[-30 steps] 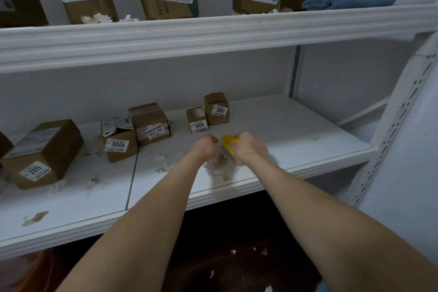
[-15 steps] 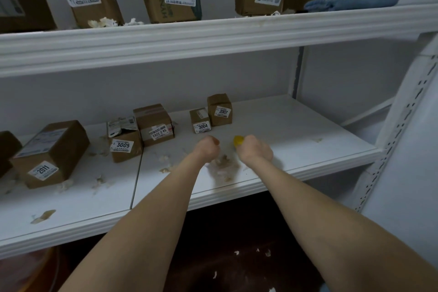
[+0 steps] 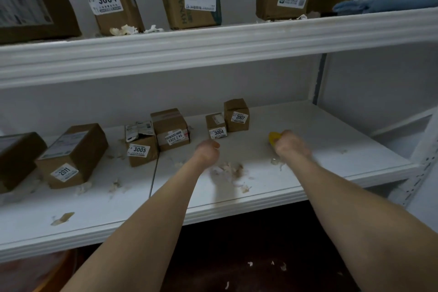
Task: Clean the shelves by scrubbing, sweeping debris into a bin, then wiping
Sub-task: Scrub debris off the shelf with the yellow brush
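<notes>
My right hand [image 3: 291, 147] grips a yellow scrubber [image 3: 274, 137] and holds it down on the white middle shelf [image 3: 331, 135], right of centre; only the scrubber's yellow top shows past my fingers. My left hand [image 3: 207, 149] is curled into a fist on the shelf, to the left of the right hand, and I see nothing in it. Between and in front of my hands lies a pile of pale debris [image 3: 228, 169]. More scraps [image 3: 62, 218] are scattered along the shelf's left half.
Small cardboard boxes labelled 3004 [image 3: 216, 126], 2007 [image 3: 237, 115], 3005 [image 3: 141, 144] and 2011 [image 3: 73, 154] stand at the back of the shelf. The upper shelf [image 3: 213, 47] carries larger boxes and a blue cloth [image 3: 384, 3]. Scraps lie on the dark floor [image 3: 260, 265] below.
My right hand has slid to the right with the scrubber, away from the left hand. The debris pile now lies uncovered between them. The left hand has hardly moved.
</notes>
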